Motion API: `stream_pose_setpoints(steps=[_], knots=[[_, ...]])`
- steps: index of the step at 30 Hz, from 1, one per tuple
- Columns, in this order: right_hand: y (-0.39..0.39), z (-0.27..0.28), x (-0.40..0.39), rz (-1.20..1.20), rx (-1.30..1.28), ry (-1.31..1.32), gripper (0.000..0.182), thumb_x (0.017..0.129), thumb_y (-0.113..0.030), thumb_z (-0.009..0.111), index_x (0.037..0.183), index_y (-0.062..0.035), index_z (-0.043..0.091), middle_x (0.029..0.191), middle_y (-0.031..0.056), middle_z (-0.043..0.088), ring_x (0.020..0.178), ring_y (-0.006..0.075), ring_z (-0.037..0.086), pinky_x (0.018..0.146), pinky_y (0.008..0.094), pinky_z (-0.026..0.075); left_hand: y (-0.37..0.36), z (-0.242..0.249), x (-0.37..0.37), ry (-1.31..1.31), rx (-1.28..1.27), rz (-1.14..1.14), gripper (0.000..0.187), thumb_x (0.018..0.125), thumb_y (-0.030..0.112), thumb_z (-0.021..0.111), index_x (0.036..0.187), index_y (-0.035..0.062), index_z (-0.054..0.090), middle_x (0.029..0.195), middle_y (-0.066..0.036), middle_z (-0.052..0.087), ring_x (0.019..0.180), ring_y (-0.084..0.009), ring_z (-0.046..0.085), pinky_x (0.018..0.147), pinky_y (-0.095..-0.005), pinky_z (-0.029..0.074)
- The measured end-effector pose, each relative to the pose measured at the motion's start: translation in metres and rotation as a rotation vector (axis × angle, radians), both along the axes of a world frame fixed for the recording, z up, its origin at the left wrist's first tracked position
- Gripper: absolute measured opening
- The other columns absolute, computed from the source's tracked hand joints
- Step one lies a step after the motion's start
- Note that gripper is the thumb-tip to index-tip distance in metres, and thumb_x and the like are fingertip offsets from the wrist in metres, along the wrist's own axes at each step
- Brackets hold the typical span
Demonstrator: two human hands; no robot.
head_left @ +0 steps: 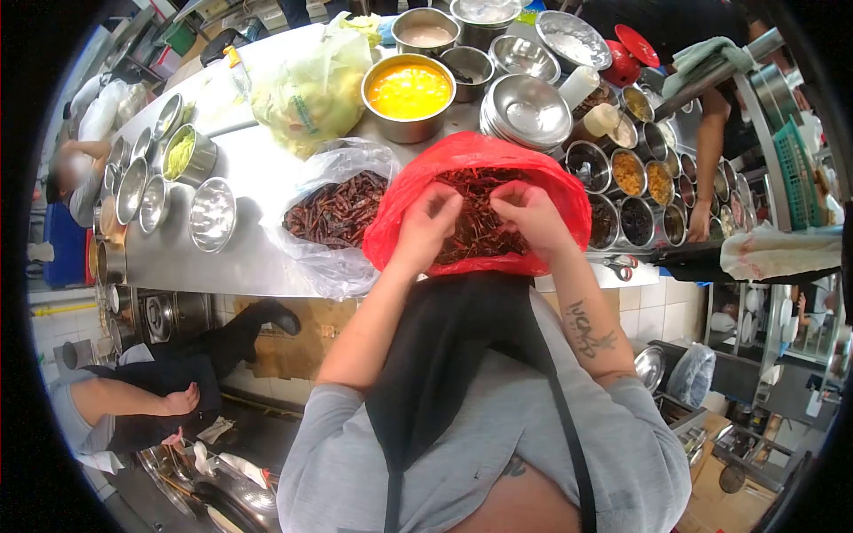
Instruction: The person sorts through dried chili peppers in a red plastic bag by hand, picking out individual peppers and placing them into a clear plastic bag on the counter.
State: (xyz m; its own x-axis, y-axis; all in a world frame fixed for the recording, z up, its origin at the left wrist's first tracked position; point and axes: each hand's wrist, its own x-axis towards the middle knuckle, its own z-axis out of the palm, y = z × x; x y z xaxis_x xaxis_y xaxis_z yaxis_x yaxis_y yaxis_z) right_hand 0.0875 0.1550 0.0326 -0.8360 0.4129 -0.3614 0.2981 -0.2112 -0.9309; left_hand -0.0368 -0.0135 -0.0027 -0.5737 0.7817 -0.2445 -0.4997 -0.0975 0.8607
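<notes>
A red plastic bag (418, 178) lies open at the table's front edge, with dark red dried chilies (480, 240) inside. Over its mouth, my left hand (433, 222) is closed in a pinch, thumb against fingers. Facing it a short way to the right, my right hand (530, 213) pinches too, its fingertips just above the chilies. Whatever sits between the fingertips of either hand is too small to make out. Left of the red bag, a clear plastic bag (342, 155) holds more dried chilies (333, 206).
Behind the bags stand a pot of orange-yellow liquid (410, 84), a pale green bag (306, 84) and stacked steel bowls (530, 108). Metal bowls (212, 213) line the left. Seasoning tins (629, 173) and scissors (622, 264) are right. Other people's arms (711, 160) show at both sides.
</notes>
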Motion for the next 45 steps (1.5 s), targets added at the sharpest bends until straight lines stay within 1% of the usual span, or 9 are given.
stream_pose_setpoints(steps=[2, 7, 15, 17, 25, 28, 31, 37, 45], knots=[[0.006, -0.024, -0.002, -0.054, 0.463, -0.06, 0.024, 0.084, -0.006, 0.069, 0.107, 0.0008, 0.066, 0.094, 0.0111, 0.069, 0.079, 0.0245, 0.066, 0.077, 0.0355, 0.054, 0.0, 0.001, -0.006, -0.24, 0.164, 0.023, 0.01, 0.099, 0.017, 0.059, 0.104, 0.0088, 0.059, 0.085, 0.001, 0.056, 0.069, -0.0088, 0.045, 0.061, -0.0245, 0.036], [-0.01, -0.004, -0.01, 0.256, 0.962, -0.245, 0.023, 0.083, -0.018, 0.067, 0.104, -0.0095, 0.071, 0.1, 0.0177, 0.068, 0.098, 0.0363, 0.066, 0.089, 0.0467, 0.052, -0.001, -0.002, -0.009, -0.441, 0.261, 0.058, 0.007, 0.099, 0.018, 0.056, 0.098, 0.0113, 0.056, 0.085, 0.0, 0.054, 0.069, -0.0092, 0.045, 0.057, -0.0244, 0.033], [-0.009, -0.018, -0.001, 0.224, 1.159, -0.238, 0.027, 0.079, -0.015, 0.068, 0.106, -0.0121, 0.067, 0.107, 0.0147, 0.061, 0.103, 0.0367, 0.062, 0.09, 0.0477, 0.052, -0.002, -0.002, -0.004, -0.352, 0.106, 0.03, 0.008, 0.1, 0.021, 0.059, 0.096, 0.0151, 0.055, 0.074, 0.004, 0.047, 0.063, -0.0093, 0.048, 0.051, -0.0226, 0.033], [-0.008, -0.012, 0.0, 0.313, 1.12, -0.428, 0.032, 0.076, -0.011, 0.07, 0.109, -0.0072, 0.068, 0.109, 0.0172, 0.063, 0.106, 0.0368, 0.061, 0.09, 0.0456, 0.051, 0.0, 0.005, -0.005, -0.349, 0.094, 0.04, 0.008, 0.099, 0.021, 0.06, 0.097, 0.0147, 0.054, 0.074, 0.003, 0.048, 0.063, -0.0093, 0.048, 0.051, -0.0227, 0.033], [-0.002, -0.01, 0.005, 0.038, 0.971, -0.221, 0.018, 0.08, -0.01, 0.066, 0.095, -0.0045, 0.072, 0.094, 0.0221, 0.069, 0.092, 0.0398, 0.067, 0.085, 0.0467, 0.053, -0.003, 0.002, -0.001, -0.251, 0.059, -0.001, 0.007, 0.098, 0.019, 0.06, 0.099, 0.0119, 0.057, 0.079, 0.002, 0.054, 0.066, -0.0096, 0.051, 0.053, -0.0232, 0.037], [-0.008, 0.007, -0.001, -0.032, 0.863, -0.069, 0.018, 0.081, -0.011, 0.068, 0.097, -0.0031, 0.073, 0.089, 0.0197, 0.071, 0.09, 0.034, 0.07, 0.083, 0.0423, 0.055, 0.001, 0.0, 0.006, -0.136, -0.016, -0.035, 0.009, 0.099, 0.019, 0.059, 0.102, 0.0102, 0.06, 0.088, 0.0, 0.061, 0.07, -0.0095, 0.053, 0.057, -0.0237, 0.041], [-0.024, 0.037, -0.006, 0.021, 0.427, 0.079, 0.015, 0.083, -0.01, 0.068, 0.093, 0.001, 0.072, 0.085, 0.0158, 0.073, 0.085, 0.0239, 0.071, 0.079, 0.0361, 0.056, 0.007, 0.008, 0.013, -0.04, -0.069, -0.033, 0.014, 0.1, 0.018, 0.059, 0.102, 0.0058, 0.063, 0.078, 0.001, 0.058, 0.062, -0.0055, 0.05, 0.052, -0.0213, 0.037], [-0.036, 0.021, -0.012, -0.133, 0.35, 0.318, 0.05, 0.079, 0.003, 0.069, 0.128, 0.0027, 0.056, 0.09, 0.0092, 0.069, 0.087, 0.0148, 0.067, 0.079, 0.0305, 0.054, 0.002, 0.004, 0.011, 0.046, 0.006, -0.111, 0.02, 0.103, 0.022, 0.056, 0.109, 0.0037, 0.062, 0.07, 0.004, 0.051, 0.053, -0.0041, 0.041, 0.046, -0.0217, 0.03], [-0.039, 0.011, 0.002, -0.182, 0.225, 0.258, 0.048, 0.077, 0.0, 0.072, 0.122, 0.0054, 0.057, 0.09, 0.0129, 0.068, 0.085, 0.0186, 0.067, 0.074, 0.0313, 0.055, 0.0, 0.048, 0.031, 0.81, -0.198, -0.061, 0.01, 0.087, 0.003, 0.072, 0.093, -0.0038, 0.067, 0.08, -0.004, 0.068, 0.072, -0.0086, 0.06, 0.067, -0.024, 0.049]])
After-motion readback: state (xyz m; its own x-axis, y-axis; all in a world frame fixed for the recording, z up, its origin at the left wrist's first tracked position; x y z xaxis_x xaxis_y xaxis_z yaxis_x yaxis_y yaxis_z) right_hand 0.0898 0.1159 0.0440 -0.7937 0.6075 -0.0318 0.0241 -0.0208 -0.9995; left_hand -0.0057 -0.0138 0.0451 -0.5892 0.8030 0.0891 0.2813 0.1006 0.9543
